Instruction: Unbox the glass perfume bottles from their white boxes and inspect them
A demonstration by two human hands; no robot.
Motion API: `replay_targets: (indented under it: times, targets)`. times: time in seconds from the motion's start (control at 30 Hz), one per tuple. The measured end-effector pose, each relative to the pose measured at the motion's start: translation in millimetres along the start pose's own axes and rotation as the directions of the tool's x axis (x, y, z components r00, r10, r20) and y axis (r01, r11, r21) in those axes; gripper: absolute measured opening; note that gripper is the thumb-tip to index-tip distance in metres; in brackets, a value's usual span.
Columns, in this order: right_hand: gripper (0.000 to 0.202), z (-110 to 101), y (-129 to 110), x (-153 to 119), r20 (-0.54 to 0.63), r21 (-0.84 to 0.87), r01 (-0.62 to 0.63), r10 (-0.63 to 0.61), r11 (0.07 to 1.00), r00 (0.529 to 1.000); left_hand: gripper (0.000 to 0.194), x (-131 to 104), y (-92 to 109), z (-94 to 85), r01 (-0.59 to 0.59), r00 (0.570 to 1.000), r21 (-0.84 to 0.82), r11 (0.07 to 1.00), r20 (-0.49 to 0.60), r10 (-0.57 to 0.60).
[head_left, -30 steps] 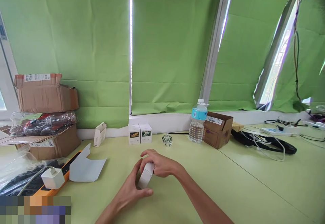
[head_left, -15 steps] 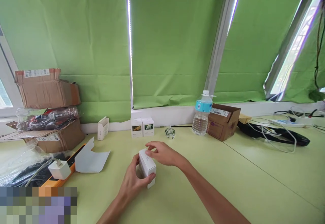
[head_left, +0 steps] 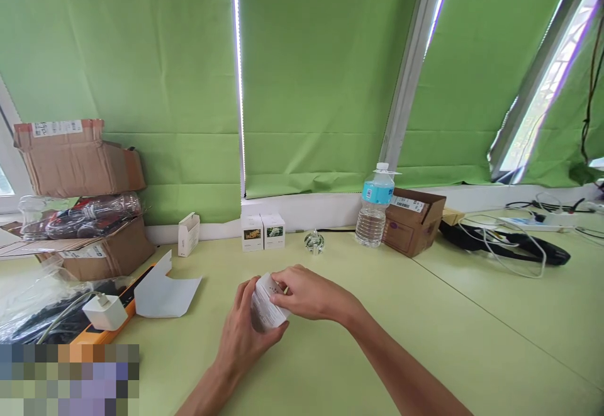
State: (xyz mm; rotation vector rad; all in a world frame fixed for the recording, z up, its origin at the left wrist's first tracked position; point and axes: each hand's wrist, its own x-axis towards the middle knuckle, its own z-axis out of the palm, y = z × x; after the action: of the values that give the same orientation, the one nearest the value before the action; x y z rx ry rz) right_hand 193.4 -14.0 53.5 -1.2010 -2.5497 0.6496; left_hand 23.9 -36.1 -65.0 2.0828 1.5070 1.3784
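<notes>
A small white box point(head_left: 267, 308) with printed text on its side is tilted in my hands above the table. My left hand point(head_left: 243, 331) wraps round it from the left, thumb along the lower front edge and fingers behind. At the box's upper right end, my right hand point(head_left: 311, 293) is closed with thumb and fingertips on the edge. Its curled fingers partly hide that end, so I cannot tell whether a flap is lifted. Beyond the hands stand two small white boxes with flower pictures, the left one point(head_left: 252, 233) touching the right one point(head_left: 274, 232).
A clear glass ornament point(head_left: 314, 241), a water bottle point(head_left: 372, 214) and a cardboard box point(head_left: 410, 224) stand along the back. At left are an upright white carton point(head_left: 189, 235), a cut white sheet point(head_left: 165, 296), a white charger point(head_left: 104, 311) and stacked cardboard boxes point(head_left: 78, 167).
The white box has been turned and tipped, so its printed side now faces me. My right thumb and fingers have come down onto its end. The view has shifted slightly.
</notes>
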Motion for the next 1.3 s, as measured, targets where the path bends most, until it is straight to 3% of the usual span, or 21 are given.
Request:
replay_targets:
  times: [0.17, 0.33, 0.5, 0.7, 1.07, 1.3]
  targets:
    - [0.018, -2, -2, -2, 0.007, -0.070, -0.020, 0.021, 0.997, 1.000, 0.071, 0, -2, -0.4, 0.008, 1.000, 0.009, 1.000, 0.015, -0.008]
    - [0.016, 1, -18, -12, -0.069, -0.287, -0.066, 0.049, 0.956, 0.996, 0.073, -2, -6, 4.0, -0.081, 0.995, 0.070, 0.994, -0.050, 0.085]
    - [0.013, 5, -38, -18, -0.069, -0.449, -0.090, 0.066, 0.889, 0.995, 0.073, -2, -7, 3.3, -0.112, 0.993, 0.106, 0.988, -0.023, 0.115]
    - [0.019, 7, -49, -17, -0.056, -0.421, -0.105, 0.089, 0.901, 0.994, 0.080, -4, -14, 3.5, -0.052, 0.998, 0.142, 0.989, -0.010, 0.054]
    - [0.021, 15, -47, -14, -0.053, -0.445, -0.102, 0.087, 0.890, 0.995, 0.079, -3, -15, 2.5, -0.102, 0.994, 0.167, 0.981, -0.021, 0.107]
    - [0.019, 2, -56, -23, -0.021, -0.465, -0.104, 0.106, 0.879, 0.994, 0.079, -6, -17, 4.3, -0.152, 0.988, 0.187, 0.970, 0.011, 0.153]
